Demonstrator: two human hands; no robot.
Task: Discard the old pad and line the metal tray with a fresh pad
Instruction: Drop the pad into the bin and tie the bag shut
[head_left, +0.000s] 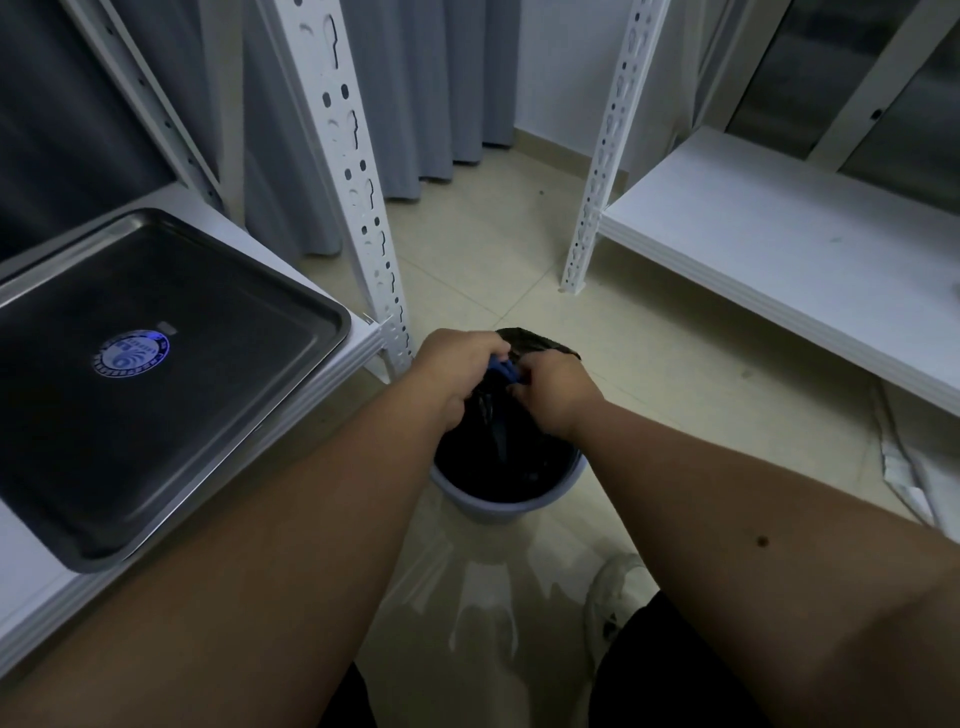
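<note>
While both arms reached fwd over the bin (506, 499), the hands met just above its mouth. L hand (457, 366) had fingers curled round a blue wad, the pad (503, 370), w/ only a small bit of blue showing between the two hands. R hand (553, 392) was curled too, fingers pinching the pad's right end and touching the black bag (540, 343) that lined the bin. Most of the pad was hidden by the hands; can't tell how much of it sat inside the bag. Bag's far edge stood up behind the knuckles, crumpled; its inside looked dark, contents not readable.

Bin stood on the floor (675, 374), mid-scene, just right of the near post of the left rack (363, 208). Rim pale grey-blue.

Tray (291, 384) lay flat on the left rack's shelf, near-left, well apart from the hands. It was bare metal, dark, w/ a round blue sticker (131, 354) about mid-tray. Its near-right corner came close to the shelf edge.

Right rack (779, 249) had a white shelf, far right. Grey curtain (441, 104) hung at the far wall, reaching the floor. White shoe (615, 597) showed near, below the R forearm, beside dark clothing at the bottom edge. Some white sheeting lay on the floor under the right shelf, blurred.
</note>
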